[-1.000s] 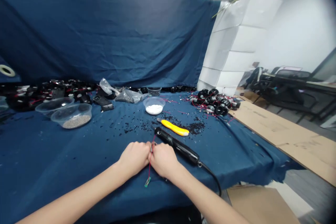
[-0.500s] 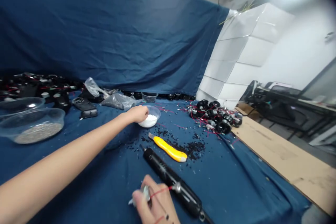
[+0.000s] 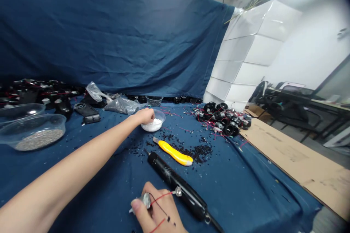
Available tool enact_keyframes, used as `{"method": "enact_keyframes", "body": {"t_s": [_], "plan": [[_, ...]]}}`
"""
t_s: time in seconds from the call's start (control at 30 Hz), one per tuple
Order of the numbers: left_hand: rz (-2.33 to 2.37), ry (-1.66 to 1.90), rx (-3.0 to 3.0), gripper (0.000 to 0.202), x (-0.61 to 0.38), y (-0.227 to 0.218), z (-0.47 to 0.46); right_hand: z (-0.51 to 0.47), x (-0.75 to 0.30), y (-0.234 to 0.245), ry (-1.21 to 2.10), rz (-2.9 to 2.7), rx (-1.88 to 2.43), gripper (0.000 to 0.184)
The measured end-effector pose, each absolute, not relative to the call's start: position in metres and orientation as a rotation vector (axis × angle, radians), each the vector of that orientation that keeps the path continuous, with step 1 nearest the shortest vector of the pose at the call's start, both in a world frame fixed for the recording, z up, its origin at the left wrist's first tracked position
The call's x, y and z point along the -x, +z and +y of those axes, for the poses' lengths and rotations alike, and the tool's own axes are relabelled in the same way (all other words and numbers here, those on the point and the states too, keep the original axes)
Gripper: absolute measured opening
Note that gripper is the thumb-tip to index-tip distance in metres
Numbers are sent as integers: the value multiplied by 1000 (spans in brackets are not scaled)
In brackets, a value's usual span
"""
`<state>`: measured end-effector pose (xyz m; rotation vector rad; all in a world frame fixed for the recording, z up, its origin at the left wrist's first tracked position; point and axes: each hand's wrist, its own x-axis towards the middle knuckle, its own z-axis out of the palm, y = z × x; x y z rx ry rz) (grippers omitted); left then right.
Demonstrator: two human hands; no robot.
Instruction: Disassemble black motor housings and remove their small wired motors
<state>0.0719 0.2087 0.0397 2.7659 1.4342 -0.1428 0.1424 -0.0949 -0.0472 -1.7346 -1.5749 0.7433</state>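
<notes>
My left hand (image 3: 146, 115) reaches over a small clear bowl (image 3: 161, 115) of white bits (image 3: 152, 125), fingers pinched at its rim; what they hold, if anything, is hidden. Near the front edge my right hand (image 3: 158, 207) grips a small silver motor (image 3: 145, 200) with a white tip between thumb and fingers. Red and black wires (image 3: 161, 197) run from the motor over the hand. Just beyond it lies a black electric screwdriver (image 3: 177, 185), with a yellow utility knife (image 3: 175, 152) behind that. Small black pieces (image 3: 201, 152) are scattered around the knife.
At the right lies a heap of black parts with red wires (image 3: 224, 118), beside a cardboard sheet (image 3: 287, 153) and stacked white boxes (image 3: 243, 54). On the left are a clear tub of small grey parts (image 3: 58, 122), black casings (image 3: 89, 113) and a plastic bag (image 3: 121, 105). A blue curtain hangs behind.
The view has shifted slightly. My left hand stays at the bowl with its fingers pinched, and my right hand still holds the motor.
</notes>
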Motion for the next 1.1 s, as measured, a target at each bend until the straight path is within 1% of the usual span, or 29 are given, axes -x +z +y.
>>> {"method": "enact_keyframes", "body": {"t_s": [0.2, 0.37, 0.63, 0.8, 0.9, 1.03, 1.1], "plan": [[1402, 56, -2889, 25, -56, 57, 176, -90, -145, -31, 676, -1789, 1584, 28], [1280, 115, -3000, 25, -63, 65, 156, -89, -145, -25, 618, -1833, 1590, 24], [1151, 96, -3027, 23, -94, 47, 155, -91, -144, -38, 635, -1805, 1632, 26], [1192, 148, -3022, 30, -88, 42, 157, -90, -144, -36, 643, -1838, 1661, 29], [1195, 175, -3018, 28, -78, 43, 159, -89, -144, -35, 614, -1860, 1652, 28], [1135, 309, -3032, 27, -63, 43, 148, -83, -142, -39, 579, -1789, 1608, 24], [1094, 423, -3032, 28, -53, 40, 130, -76, -140, -41, 667, -1688, 1537, 21]]}}
